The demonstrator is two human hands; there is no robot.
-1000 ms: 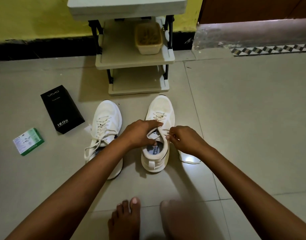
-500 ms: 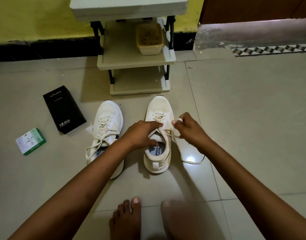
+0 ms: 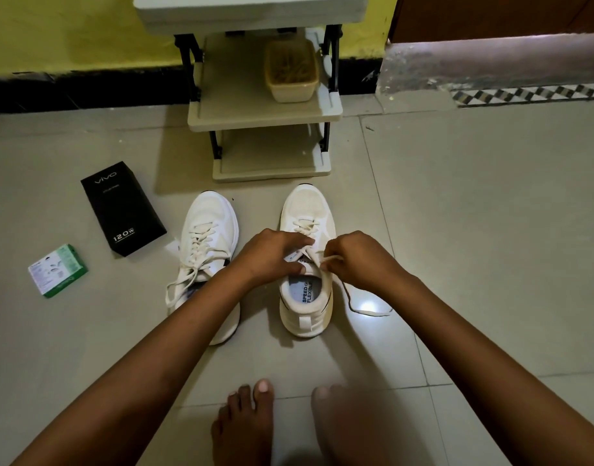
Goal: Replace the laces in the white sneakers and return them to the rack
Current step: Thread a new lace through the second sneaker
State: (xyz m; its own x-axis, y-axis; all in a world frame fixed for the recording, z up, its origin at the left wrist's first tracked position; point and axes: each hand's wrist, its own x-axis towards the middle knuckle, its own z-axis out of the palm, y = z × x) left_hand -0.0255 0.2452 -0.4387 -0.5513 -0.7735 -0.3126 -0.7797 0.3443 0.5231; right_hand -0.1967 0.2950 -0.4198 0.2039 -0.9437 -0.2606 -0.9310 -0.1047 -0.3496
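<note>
Hands (image 3: 317, 258) on sneaker (image 3: 305, 210), toe toward rack (image 3: 265, 105)

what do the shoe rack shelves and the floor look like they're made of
Rack shelves: likely moulded plastic, matte beige with rounded lips, on black posts that may be metal. Floor: glazed ceramic tile, judging by grout lines and a bright glare spot beside the right sneaker.

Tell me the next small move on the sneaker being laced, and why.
Probably draw the cream lace snug through the upper eyelet. The right hand pinches the lace beside the tongue of the right-side white mesh sneaker, the left hand steadies the tongue, and the lace's loose tail lies slack on the grey tiled floor.
</note>
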